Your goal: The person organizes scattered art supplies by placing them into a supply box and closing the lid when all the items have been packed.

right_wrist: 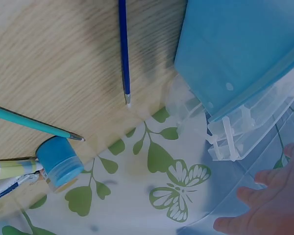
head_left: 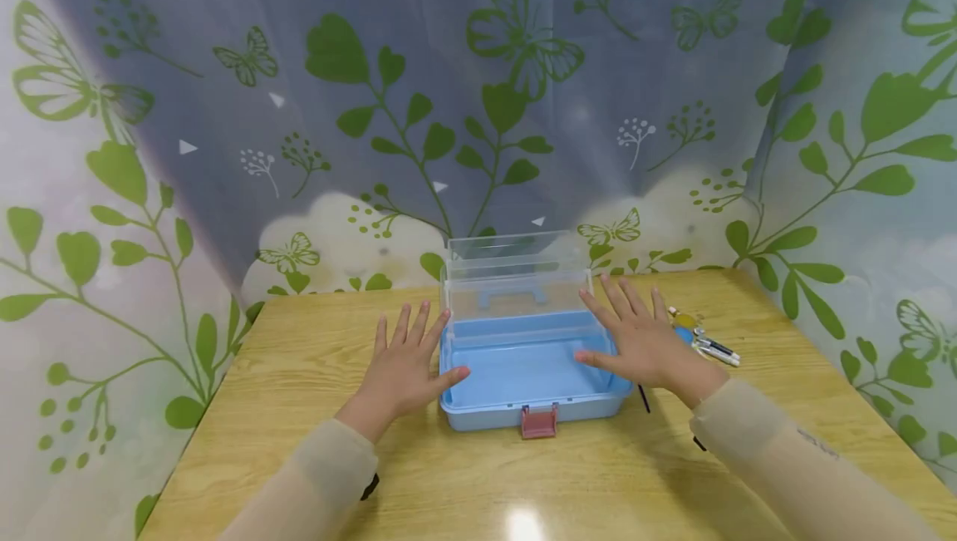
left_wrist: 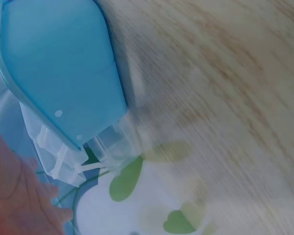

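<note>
Spreading their fingers apart, left hand [head_left: 404, 376] and right hand [head_left: 645, 350] flank a blue plastic storage box [head_left: 516, 371] on the table [head_left: 299, 358], clear lid [head_left: 465, 298] up. Dark-blue paintbrush [right_wrist: 124, 49] lies just right of the box.

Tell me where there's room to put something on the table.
Bare table shows left of the left hand, and in front of the blue box, between the sleeves. The box's floor looks bare too. Right of the box is crowded: blue jar, tubes, brushes.
</note>
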A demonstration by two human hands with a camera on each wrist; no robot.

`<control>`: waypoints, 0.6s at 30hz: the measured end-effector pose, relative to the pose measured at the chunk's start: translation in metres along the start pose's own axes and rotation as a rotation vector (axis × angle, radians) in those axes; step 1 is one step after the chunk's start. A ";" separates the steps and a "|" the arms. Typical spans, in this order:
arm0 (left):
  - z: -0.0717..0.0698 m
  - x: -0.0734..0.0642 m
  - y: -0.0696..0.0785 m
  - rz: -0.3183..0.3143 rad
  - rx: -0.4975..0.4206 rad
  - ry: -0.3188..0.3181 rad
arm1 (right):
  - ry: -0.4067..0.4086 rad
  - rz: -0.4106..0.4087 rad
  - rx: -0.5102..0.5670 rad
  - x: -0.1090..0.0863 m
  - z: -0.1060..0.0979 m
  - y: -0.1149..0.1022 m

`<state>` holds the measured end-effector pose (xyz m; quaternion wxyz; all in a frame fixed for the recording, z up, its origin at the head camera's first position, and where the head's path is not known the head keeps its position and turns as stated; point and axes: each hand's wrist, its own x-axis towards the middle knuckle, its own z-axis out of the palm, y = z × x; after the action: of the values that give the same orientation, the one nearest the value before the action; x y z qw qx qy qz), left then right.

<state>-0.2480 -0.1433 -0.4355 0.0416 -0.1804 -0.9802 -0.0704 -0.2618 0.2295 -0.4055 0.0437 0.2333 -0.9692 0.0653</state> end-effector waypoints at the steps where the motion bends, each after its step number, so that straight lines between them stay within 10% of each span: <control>1: 0.001 0.000 0.000 0.000 0.003 -0.001 | 0.000 -0.001 0.007 -0.001 0.000 0.000; 18: 0.011 -0.007 -0.001 0.000 -0.026 0.005 | 0.011 -0.016 -0.002 -0.011 0.007 0.000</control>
<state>-0.2425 -0.1453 -0.4477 0.0416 -0.1807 -0.9791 -0.0837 -0.2528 0.2335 -0.4136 0.0500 0.2404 -0.9672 0.0654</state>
